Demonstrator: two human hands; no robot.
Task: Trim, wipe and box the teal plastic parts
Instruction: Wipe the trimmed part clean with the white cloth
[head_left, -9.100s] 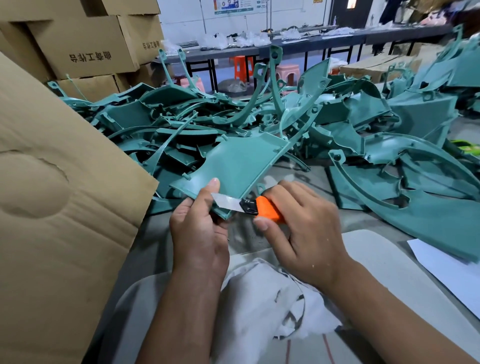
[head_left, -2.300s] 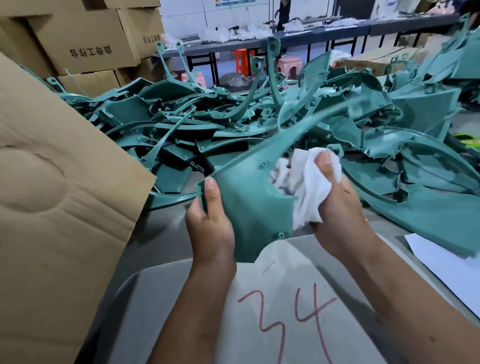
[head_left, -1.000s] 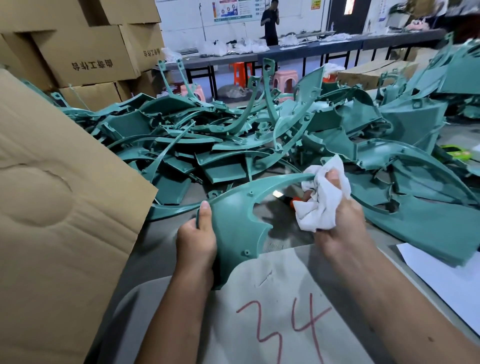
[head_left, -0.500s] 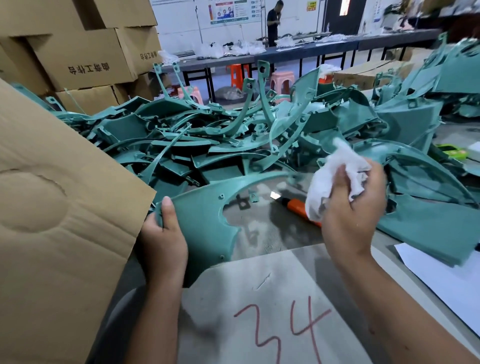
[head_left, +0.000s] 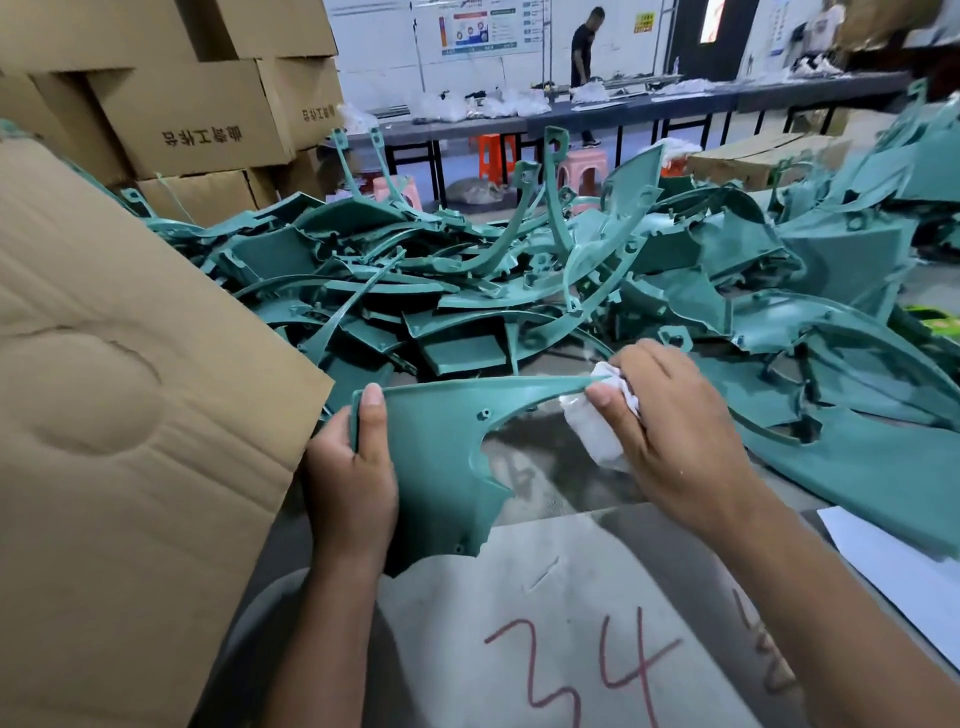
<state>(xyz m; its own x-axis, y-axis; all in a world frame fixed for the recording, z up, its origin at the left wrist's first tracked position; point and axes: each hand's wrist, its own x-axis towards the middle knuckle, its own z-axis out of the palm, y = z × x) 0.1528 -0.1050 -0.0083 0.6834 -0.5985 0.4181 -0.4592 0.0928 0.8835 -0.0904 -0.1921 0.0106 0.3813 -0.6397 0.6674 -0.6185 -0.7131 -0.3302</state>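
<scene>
- Head view: the left hand grips the wide end of a teal part, thumb laid up along its face, fingers curled behind its left edge
- Right hand pinches a white cloth around the part's thin tapering tip
- The part spans between both hands, above a grey sheet marked 34 in red
- Beyond the hands lies a heap of teal parts
- Left of the left hand, touching it, leans a cardboard flap
</scene>
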